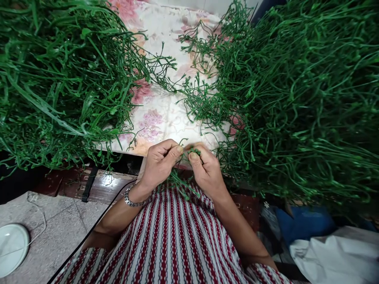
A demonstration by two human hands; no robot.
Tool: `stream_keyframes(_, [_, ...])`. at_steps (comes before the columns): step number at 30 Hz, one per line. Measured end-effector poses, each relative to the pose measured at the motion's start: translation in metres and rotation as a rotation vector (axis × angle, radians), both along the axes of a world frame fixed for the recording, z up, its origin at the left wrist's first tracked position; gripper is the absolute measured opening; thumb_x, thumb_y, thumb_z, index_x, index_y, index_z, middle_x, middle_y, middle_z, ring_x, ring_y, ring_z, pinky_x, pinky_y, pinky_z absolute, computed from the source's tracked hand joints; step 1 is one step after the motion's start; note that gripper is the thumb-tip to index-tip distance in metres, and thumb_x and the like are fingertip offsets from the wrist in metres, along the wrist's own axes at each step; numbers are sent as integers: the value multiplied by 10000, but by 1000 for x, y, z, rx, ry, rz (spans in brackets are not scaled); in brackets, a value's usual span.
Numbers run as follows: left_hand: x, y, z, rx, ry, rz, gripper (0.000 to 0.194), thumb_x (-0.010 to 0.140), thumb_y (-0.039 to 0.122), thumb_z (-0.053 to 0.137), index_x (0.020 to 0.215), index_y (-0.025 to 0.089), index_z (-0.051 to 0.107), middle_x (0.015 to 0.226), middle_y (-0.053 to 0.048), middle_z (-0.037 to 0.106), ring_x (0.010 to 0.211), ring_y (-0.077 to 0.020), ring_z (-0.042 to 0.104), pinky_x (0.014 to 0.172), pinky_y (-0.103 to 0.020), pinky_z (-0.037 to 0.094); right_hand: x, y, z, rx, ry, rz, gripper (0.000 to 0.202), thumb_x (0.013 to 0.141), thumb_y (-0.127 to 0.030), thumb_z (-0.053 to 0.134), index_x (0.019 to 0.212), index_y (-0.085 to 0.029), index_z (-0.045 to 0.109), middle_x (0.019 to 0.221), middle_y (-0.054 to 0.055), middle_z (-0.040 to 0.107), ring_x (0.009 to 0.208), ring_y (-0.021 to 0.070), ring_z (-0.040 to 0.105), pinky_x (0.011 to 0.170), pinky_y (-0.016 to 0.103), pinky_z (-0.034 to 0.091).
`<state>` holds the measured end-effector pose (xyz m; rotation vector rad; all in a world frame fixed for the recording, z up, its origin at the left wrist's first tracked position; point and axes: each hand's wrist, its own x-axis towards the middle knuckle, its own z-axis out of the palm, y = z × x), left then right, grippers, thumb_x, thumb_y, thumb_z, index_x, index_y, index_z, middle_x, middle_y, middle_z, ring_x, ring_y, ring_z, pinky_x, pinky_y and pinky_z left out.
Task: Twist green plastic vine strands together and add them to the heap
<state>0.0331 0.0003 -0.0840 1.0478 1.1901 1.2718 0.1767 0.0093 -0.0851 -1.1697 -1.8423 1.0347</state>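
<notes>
My left hand (160, 163), with a metal-banded watch at the wrist, is closed in a pinch on a thin green plastic-looking stem. Close beside it, my right hand (205, 169) is closed around a small bunch of green stems (194, 150), whose tips show above the thumb. More green stems (180, 183) hang below and between the hands, over my lap. Both hands are at the near edge of a flower-patterned cloth (166, 126). The fingers partly hide what each hand grips.
A tall tangled heap of green stems (59, 79) lies on the left, with longer flat strips in it. Another large heap (302, 94) fills the right. Loose stems (204, 98) spread between them. A white round lid-like object (12, 248) is at lower left; white fabric (334, 256) lies lower right.
</notes>
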Motion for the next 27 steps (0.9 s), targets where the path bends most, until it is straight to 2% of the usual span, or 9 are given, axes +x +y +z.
stream_keyframes(3, [-1, 1, -2, -3, -14, 22, 293, 783, 365, 588, 599, 154, 504, 478, 60, 356, 410, -41, 255, 395, -185, 218, 6, 4, 6, 203, -101, -39, 192, 893, -288, 418, 754, -182, 496, 1335, 107, 405, 1232, 254, 370, 1002, 448, 304])
stream_keyframes(5, [-1, 2, -2, 18, 8, 41, 281, 789, 352, 584, 605, 153, 509, 491, 57, 363, 420, -42, 265, 404, -185, 226, 9, 5, 10, 268, -111, -25, 173, 887, -266, 430, 751, -184, 496, 1379, 94, 378, 1297, 269, 294, 1049, 480, 231])
stream_keyframes(7, [0, 2, -1, 39, 45, 46, 271, 796, 339, 578, 610, 153, 512, 502, 55, 373, 434, -45, 285, 417, -186, 241, 8, 4, 12, 239, -37, 11, 159, 898, -241, 409, 778, -188, 499, 1297, 92, 478, 1228, 238, 400, 1013, 430, 304])
stream_keyframes(10, [3, 1, 4, 58, 122, 40, 267, 812, 324, 557, 612, 154, 507, 501, 54, 376, 451, -52, 303, 430, -189, 260, 2, 3, 10, 40, 107, 43, 170, 924, -254, 367, 862, -195, 514, 978, 48, 613, 876, 143, 573, 782, 281, 443])
stream_keyframes(14, [5, 1, 9, 100, 280, 97, 262, 829, 282, 528, 604, 151, 500, 512, 48, 387, 473, -60, 344, 453, -191, 295, -11, 0, 2, -153, 213, 4, 190, 920, -347, 377, 963, -192, 480, 807, 1, 551, 698, 107, 513, 648, 223, 421])
stream_keyframes(17, [6, 1, 10, 131, 336, 104, 225, 829, 256, 524, 630, 150, 530, 545, 37, 437, 512, -69, 395, 487, -191, 333, -17, -2, -2, -163, 221, -30, 210, 890, -348, 445, 1030, -193, 431, 890, 15, 543, 771, 116, 515, 697, 227, 415])
stream_keyframes(19, [7, 0, 8, 156, 331, 103, 201, 822, 246, 533, 647, 150, 554, 581, 25, 477, 549, -77, 428, 522, -198, 356, -17, -3, -2, -155, 174, -18, 166, 893, -334, 435, 981, -193, 445, 814, -2, 526, 701, 108, 490, 656, 223, 395])
stream_keyframes(23, [8, -1, 2, 102, 84, 102, 201, 790, 285, 582, 641, 151, 565, 579, 28, 472, 507, -64, 410, 482, -195, 335, -10, 1, 1, -193, 125, 113, 264, 903, -368, 401, 718, -185, 442, 619, -39, 406, 559, 87, 376, 548, 224, 314])
stream_keyframes(27, [5, 1, 4, -122, -311, -17, 261, 734, 394, 628, 656, 155, 561, 504, 46, 417, 389, -45, 352, 363, -181, 231, -9, 5, -2, -354, 347, 259, 365, 879, -458, 421, 655, -173, 458, 549, -52, 343, 480, 72, 313, 471, 222, 263])
